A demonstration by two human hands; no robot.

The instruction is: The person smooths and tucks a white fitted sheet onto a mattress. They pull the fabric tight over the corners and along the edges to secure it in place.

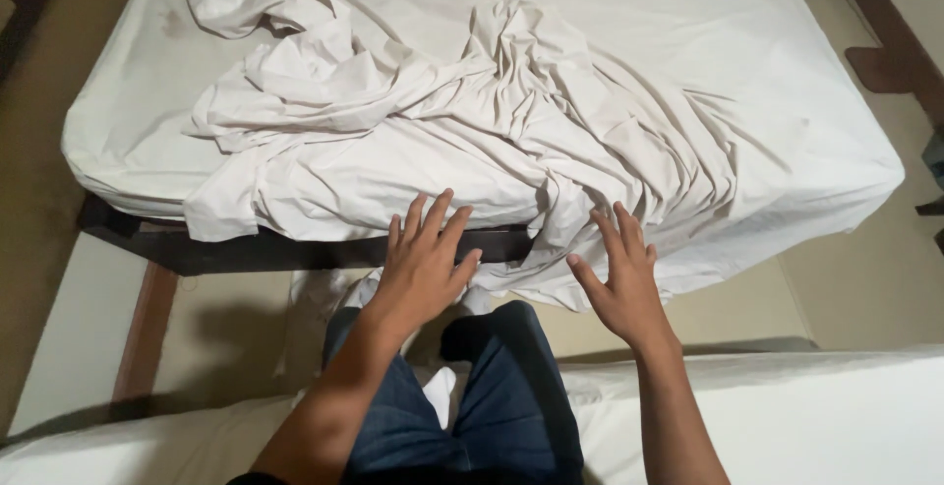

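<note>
A crumpled white sheet point(462, 111) lies bunched across a white mattress point(806, 141), with one edge hanging over the near side. My left hand point(423, 264) is held out flat, fingers spread, just short of the sheet's hanging edge. My right hand point(619, 278) is also spread, close to the drooping folds at the mattress's near edge. Neither hand holds anything. Below them I see my legs in dark jeans point(492, 396).
The mattress rests on a dark wooden bed frame point(246, 249). A second white mattress point(787, 416) runs along the bottom of the view. Beige floor point(865, 278) lies between them, and dark wooden furniture point(895, 62) stands at the far right.
</note>
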